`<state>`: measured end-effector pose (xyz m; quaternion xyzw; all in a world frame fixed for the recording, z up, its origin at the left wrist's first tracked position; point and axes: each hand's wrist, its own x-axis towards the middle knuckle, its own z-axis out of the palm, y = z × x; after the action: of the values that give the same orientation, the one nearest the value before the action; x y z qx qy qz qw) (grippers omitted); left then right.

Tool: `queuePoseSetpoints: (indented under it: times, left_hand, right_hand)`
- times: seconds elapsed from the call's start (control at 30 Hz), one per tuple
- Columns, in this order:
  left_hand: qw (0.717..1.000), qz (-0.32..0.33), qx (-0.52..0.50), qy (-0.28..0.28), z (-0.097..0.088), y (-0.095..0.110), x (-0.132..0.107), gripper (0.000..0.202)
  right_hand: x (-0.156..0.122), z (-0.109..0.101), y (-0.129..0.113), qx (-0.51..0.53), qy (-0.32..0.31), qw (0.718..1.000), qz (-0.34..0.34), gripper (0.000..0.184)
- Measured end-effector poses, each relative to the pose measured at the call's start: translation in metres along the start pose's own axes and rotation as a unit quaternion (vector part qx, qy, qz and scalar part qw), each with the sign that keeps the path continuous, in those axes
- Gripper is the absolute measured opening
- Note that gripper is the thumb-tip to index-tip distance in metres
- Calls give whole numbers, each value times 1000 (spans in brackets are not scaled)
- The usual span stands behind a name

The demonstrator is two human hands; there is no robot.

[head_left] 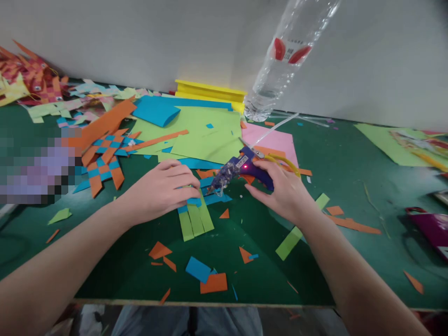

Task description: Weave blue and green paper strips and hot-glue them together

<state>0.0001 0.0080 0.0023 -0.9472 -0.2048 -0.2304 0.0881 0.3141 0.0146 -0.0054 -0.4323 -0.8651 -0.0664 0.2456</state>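
My left hand is closed on a woven piece of paper with green strips and blue strips crossing them. Its fingertips cover part of the weave. My right hand is wrapped around the handle of a purple hot glue gun, whose small light glows red. A clear glue stick sticks out from the gun's back. The gun's nozzle, coated in messy clumps, points left and down at the woven paper, close to my left fingers. Whether it touches the paper I cannot tell. Yellow-handled scissors lie just behind the gun.
Green sheets, a blue sheet and a pink sheet lie behind my hands. A water bottle stands at the back. To the left are orange-and-blue woven pieces. Paper scraps litter the green table.
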Motion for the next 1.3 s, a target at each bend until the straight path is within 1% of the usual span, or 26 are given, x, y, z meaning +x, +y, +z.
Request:
queuePoseSetpoints:
  times: [0.2, 0.37, 0.6, 0.77, 0.9, 1.07, 1.1, 1.3]
  left_hand:
    - [1000, 0, 13, -14, -4, 0, 2, 28]
    - [1000, -1, 9, -10, -3, 1, 2, 29]
    - [1000, 7, 4, 1, -1, 0, 1, 31]
    - [1000, 2, 6, -6, 0, 1, 1, 32]
    - [1000, -1, 9, 6, 0, 2, 1, 33]
    - [1000, -3, 10, -13, -1, 2, 1, 32]
    - [1000, 2, 9, -2, -1, 2, 1, 33]
    - [1000, 0, 9, -9, 0, 2, 2, 33]
  right_hand:
    - [-2, 0, -1, -21, -1, 999, -46, 42]
    - [-1, 0, -1, -23, 4, 997, -67, 39]
    - [-2, 1, 1, -23, 0, 997, -69, 38]
    - [-2, 1, 1, -23, -2, 997, -70, 39]
    - [-3, 1, 2, -21, -9, 998, -62, 38]
    - [-2, 1, 3, -18, -17, 998, -56, 38]
    - [-2, 1, 3, -17, -16, 998, -57, 38]
    - [-1, -1, 2, -9, -17, 998, -59, 38]
